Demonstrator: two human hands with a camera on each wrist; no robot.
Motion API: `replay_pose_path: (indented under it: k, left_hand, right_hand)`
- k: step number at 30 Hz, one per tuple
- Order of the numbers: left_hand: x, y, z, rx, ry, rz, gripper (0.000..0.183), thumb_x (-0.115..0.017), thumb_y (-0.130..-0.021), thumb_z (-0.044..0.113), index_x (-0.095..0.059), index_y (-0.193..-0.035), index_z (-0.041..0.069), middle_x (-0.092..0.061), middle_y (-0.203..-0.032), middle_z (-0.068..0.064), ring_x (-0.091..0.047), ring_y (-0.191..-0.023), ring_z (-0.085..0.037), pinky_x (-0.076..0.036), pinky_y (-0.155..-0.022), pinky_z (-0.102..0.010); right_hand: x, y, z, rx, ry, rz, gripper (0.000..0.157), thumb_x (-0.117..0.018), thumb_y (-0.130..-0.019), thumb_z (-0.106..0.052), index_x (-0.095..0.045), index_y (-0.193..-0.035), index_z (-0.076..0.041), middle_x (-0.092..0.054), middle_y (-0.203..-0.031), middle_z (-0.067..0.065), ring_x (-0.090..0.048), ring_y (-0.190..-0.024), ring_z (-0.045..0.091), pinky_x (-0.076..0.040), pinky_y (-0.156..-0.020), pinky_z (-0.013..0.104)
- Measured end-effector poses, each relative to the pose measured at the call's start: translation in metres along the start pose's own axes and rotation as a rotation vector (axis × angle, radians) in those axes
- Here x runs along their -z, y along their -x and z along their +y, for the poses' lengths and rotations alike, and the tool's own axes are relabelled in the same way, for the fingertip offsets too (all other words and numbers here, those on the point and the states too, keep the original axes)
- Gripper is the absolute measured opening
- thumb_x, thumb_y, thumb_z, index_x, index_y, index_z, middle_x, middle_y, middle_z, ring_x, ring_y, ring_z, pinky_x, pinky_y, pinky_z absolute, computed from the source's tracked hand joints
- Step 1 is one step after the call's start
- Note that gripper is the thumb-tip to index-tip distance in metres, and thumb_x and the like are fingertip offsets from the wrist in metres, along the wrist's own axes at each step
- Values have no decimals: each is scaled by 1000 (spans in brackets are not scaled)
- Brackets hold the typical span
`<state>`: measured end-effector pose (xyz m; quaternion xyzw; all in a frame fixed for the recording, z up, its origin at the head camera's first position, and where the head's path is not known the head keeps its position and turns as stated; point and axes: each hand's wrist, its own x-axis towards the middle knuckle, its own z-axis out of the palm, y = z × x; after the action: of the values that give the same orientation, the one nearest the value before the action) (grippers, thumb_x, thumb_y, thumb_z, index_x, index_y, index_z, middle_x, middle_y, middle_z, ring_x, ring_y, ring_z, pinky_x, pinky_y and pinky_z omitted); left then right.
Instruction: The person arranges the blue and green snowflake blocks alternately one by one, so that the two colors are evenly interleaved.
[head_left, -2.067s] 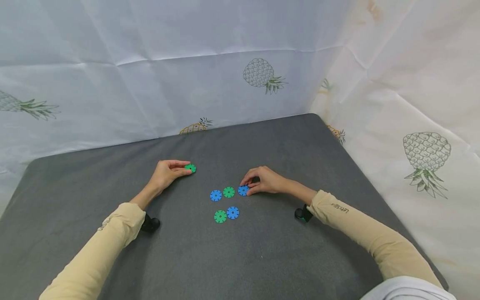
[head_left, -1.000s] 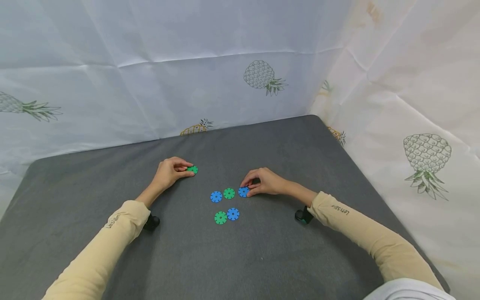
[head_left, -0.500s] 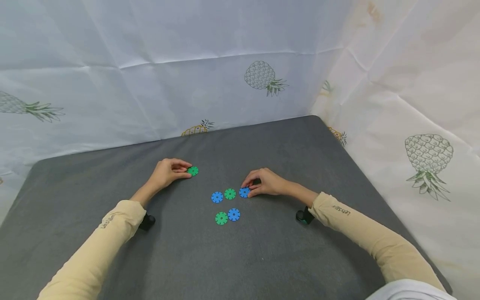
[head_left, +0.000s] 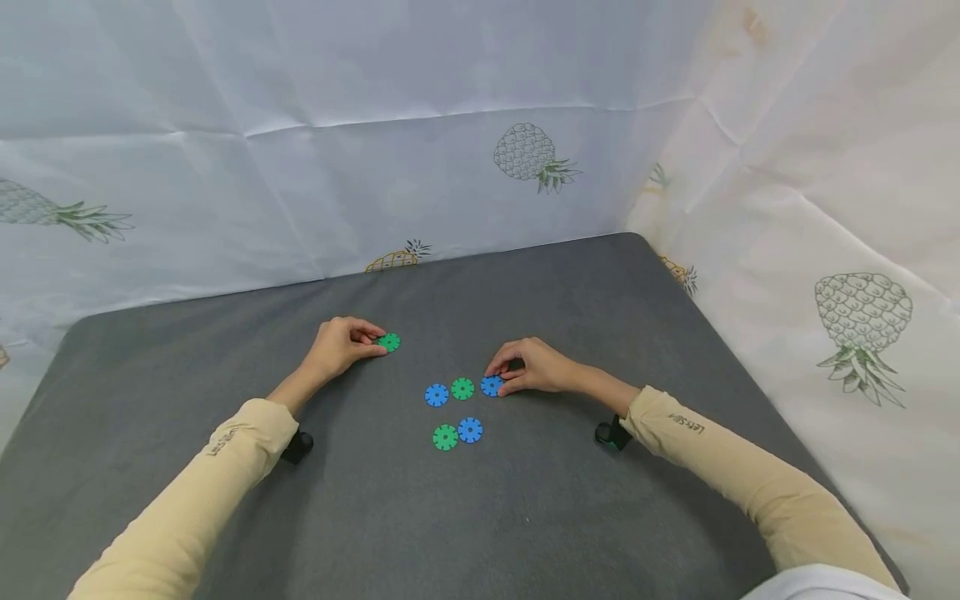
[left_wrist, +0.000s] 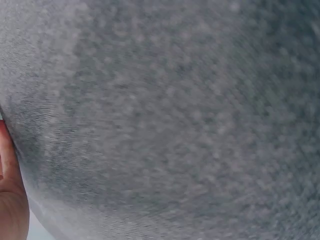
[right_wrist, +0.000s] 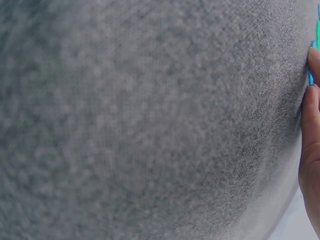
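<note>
With bent fingers, the left hand (head_left: 336, 346) is still pinching a green disc (head_left: 391, 342), the right hand (head_left: 538, 366) a blue disc (head_left: 491, 386), work hardly advancing.

A notched green disc (head_left: 392, 342) is pinched at its edge; a matching blue disc (head_left: 491, 387), likewise pinched, lies nearer, rightward.

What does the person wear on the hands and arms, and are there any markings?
The left hand and right hand are gloveless. The left sleeve and right sleeve are beige, gathered at the cuffs, with small dark lettering. A black camera sits at each wrist; white cloth shows at the right upper arm.
</note>
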<state>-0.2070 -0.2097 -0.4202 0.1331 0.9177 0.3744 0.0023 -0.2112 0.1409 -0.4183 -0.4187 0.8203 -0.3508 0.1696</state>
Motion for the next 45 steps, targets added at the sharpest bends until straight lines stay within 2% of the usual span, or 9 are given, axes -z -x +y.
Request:
replay_pose_path:
  k: [9, 17, 19, 23, 27, 31, 37, 45]
  left_hand:
    - [1, -1, 5, 33, -17, 0, 26, -79, -80, 11, -74, -101, -3, -70, -79, -10, -61, -68, -17, -44, -58, -23]
    - [1, 0, 5, 45, -18, 7, 26, -79, -80, 11, -74, -100, -3, -70, -78, -10, -60, -67, -17, -43, -56, -22]
    - [1, 0, 5, 54, -15, 9, 25, -79, -80, 10, -74, -100, -3, -70, -78, -10, -60, -67, -17, -43, -56, -22]
    - [1, 0, 5, 67, -10, 9, 25, -79, -80, 10, -74, -101, -3, -70, -80, -11, -62, -70, -19, -44, -58, -23]
    - [0, 2, 5, 78, -9, 6, 25, -79, -80, 11, -74, -101, -2, -70, -80, -10, -61, -70, -19, -45, -60, -25]
    - [0, 2, 6, 79, 1, 8, 25, -79, -80, 11, -74, -101, -3, -70, -79, -10, -61, -70, -19, -45, -60, -25]
    - [0, 2, 5, 91, 8, 8, 25, -79, -80, 11, -74, -101, -2, -70, -80, -10, -61, -71, -19, -45, -62, -27]
    - [0, 2, 5, 95, 3, 4, 26, -79, -80, 12, -74, -102, -1, -70, -80, -9, -61, -71, -18, -45, -62, -27]
  right_hand:
    - [-1, 0, 2, -7, 17, 9, 27, -79, -80, -16, -73, -105, -8, -65, -99, 2, -58, -85, 11, -50, -76, 25]
    - [-2, 2, 2, 42, 5, 30, 27, -79, -80, -14, -71, -104, -6, -63, -102, 4, -57, -86, 13, -50, -77, 27]
    - [-1, 2, 2, 33, -34, 18, 29, -78, -80, -13, -70, -107, -5, -64, -105, 5, -57, -87, 14, -51, -78, 26]
    - [2, 1, 5, -17, -211, -44, 39, -78, -79, -7, -67, -115, -1, -65, -116, 9, -61, -103, 19, -50, -86, 26]
    - [6, -1, 12, -12, -320, -104, 43, -77, -78, -3, -65, -119, 1, -64, -122, 14, -58, -116, 22, -48, -91, 28]
    - [10, -5, 16, 8, -320, -141, 42, -78, -77, -5, -67, -117, 1, -65, -121, 14, -59, -115, 22, -49, -90, 29]
    - [13, -10, 19, -13, -338, -183, 42, -80, -75, -5, -68, -115, 1, -65, -119, 14, -61, -113, 20, -49, -89, 29]
    - [12, -13, 19, -16, -300, -144, 34, -79, -76, -4, -71, -109, 1, -69, -111, 12, -66, -100, 18, -52, -82, 29]
